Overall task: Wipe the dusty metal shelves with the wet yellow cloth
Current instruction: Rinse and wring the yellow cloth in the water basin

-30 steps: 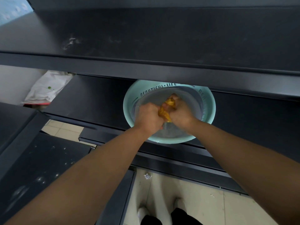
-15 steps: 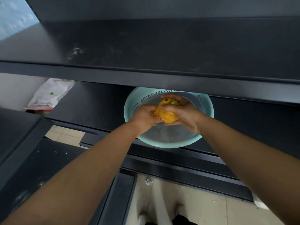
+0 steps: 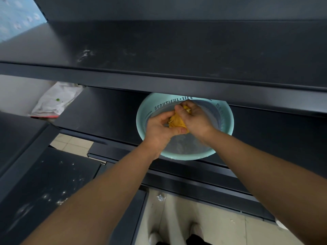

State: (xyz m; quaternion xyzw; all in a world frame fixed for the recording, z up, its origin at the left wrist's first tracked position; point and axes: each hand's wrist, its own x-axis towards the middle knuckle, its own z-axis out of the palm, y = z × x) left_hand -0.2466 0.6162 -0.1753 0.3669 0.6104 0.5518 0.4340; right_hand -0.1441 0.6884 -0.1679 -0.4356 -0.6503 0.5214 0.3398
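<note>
Teal basin [image 3: 187,156], white bag [image 3: 54,101]

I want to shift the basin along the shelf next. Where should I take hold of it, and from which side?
Probably the teal basin by its near rim, from the front: its far edge is tucked under the upper shelf, and it holds water, so keep it level.

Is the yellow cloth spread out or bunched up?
Bunched: the yellow cloth is a wad gripped by the left hand and right hand over the basin.
</note>
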